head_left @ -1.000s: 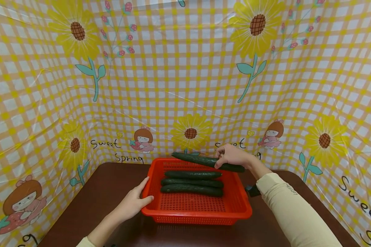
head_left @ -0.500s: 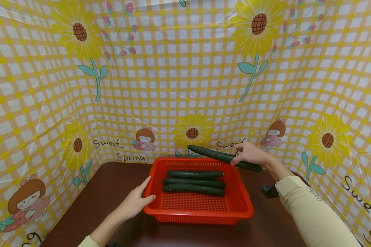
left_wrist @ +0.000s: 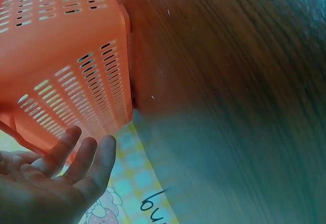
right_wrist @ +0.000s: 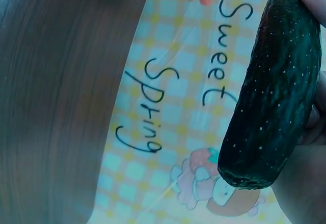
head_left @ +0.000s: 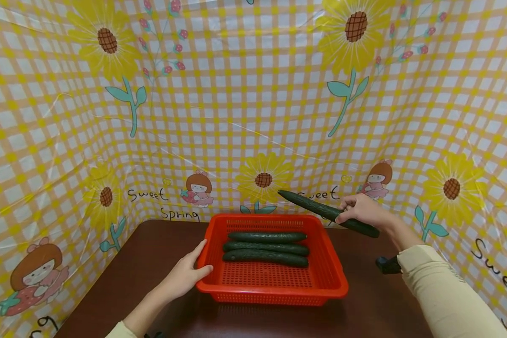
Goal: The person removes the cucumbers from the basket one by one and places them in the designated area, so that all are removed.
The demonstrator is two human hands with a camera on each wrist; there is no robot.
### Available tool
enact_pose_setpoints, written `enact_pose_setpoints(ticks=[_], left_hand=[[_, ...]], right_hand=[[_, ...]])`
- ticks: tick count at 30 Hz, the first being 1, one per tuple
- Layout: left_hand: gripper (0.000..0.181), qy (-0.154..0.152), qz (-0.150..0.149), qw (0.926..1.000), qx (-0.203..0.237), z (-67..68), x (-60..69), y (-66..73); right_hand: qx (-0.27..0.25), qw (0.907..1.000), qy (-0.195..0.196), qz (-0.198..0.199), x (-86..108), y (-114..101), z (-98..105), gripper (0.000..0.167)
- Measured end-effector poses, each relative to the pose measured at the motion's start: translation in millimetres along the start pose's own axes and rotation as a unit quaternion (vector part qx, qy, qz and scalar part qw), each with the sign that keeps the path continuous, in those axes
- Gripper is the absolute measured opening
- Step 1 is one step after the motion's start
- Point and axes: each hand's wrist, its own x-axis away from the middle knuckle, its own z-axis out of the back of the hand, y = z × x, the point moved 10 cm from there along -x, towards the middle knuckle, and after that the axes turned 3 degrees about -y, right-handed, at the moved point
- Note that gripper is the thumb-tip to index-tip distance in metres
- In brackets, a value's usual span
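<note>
In the head view my right hand (head_left: 365,213) grips a long dark green cucumber (head_left: 310,205). The cucumber slants in the air above the right rear corner of a red plastic basket (head_left: 274,293), its far end higher. Its rounded near end shows large in the right wrist view, the cucumber (right_wrist: 275,96) lying against the fingers. Inside the basket, three more cucumbers (head_left: 266,249) lie side by side towards the back. At the basket's left side, my left hand (head_left: 181,277) holds the rim, thumb over it. The left wrist view shows fingers (left_wrist: 97,168) outside the slotted wall.
The basket stands on a dark brown table (head_left: 152,249). A checked cloth (head_left: 211,141) with sunflowers hangs behind and at both sides. On the table to the right, a black object (head_left: 387,265) is partly hidden by the right sleeve (head_left: 443,281).
My right hand has carried the cucumber to the right, from over the basket's back towards its right side, and the cucumber tilts more. The left hand stays at the basket's rim.
</note>
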Motion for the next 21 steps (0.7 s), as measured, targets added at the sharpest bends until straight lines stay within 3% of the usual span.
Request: enact_pose_setpoints(ticks=[10, 21], left_hand=[[0.078, 0.01, 0.001, 0.9998, -0.017, 4.2, -2.3, 4.8], [0.078, 0.01, 0.006, 0.9998, -0.013, 2.4, 1.4, 2.2]], right_hand=[[0.049, 0.9978, 0.041, -0.021, 12.7, 23.3, 23.0, 0.027], [0.026, 0.996, 0.047, -0.071, 36.8, 62.5, 26.9, 0.035]])
